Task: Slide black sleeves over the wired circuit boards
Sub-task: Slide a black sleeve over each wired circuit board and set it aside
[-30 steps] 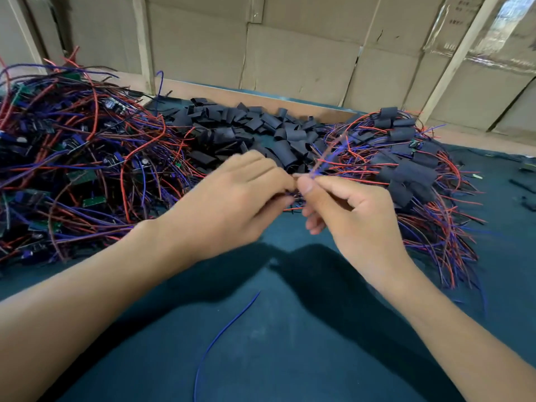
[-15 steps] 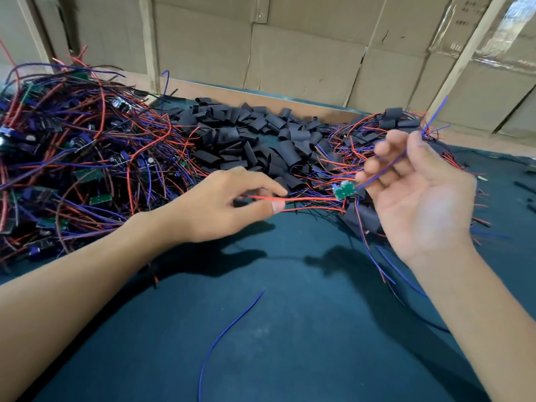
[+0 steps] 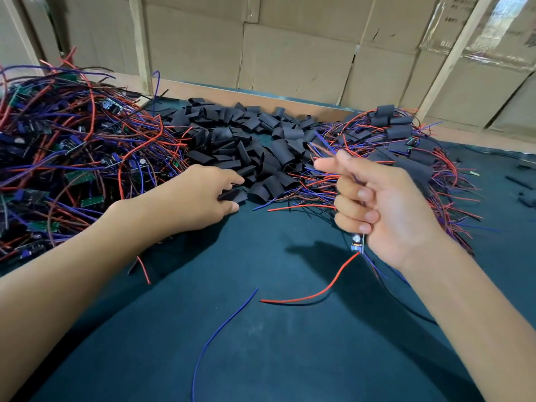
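While both forearms reach in from the near edge, the scene reads as follows.

Open room: the dark green mat [image 3: 275, 358] is mostly bare between the arms, crossed only by a loose blue wire [image 3: 214, 338] and a trailing red lead [image 3: 313, 288].
Edges: a low wooden rail [image 3: 261, 97] runs along the far side, with cardboard boxes [image 3: 290, 44] stacked behind it.
Left flank: a tall tangle of unsleeved boards [image 3: 66, 158] with red and purple wires.
Middle: the pile of black sleeves [image 3: 261, 146], short flattened tubes with a matte finish.
Right flank: sleeved boards [image 3: 406, 152] with wires fanned toward the mat.
Left hand [image 3: 197, 198]: palm down at the near rim of the sleeve pile, fingers curled round one sleeve [image 3: 232, 195].
Right hand [image 3: 385, 210]: raised, palm toward the camera, three fingers curled round the wires, forefinger and thumb extended.
Circuit board [image 3: 357, 243]: small and green, hanging just below the right hand's little finger.
Since half a second ago: the left hand has let go of the red wire and moved to the sleeves; the board, then beside the right fingertips, now dangles under the hand.
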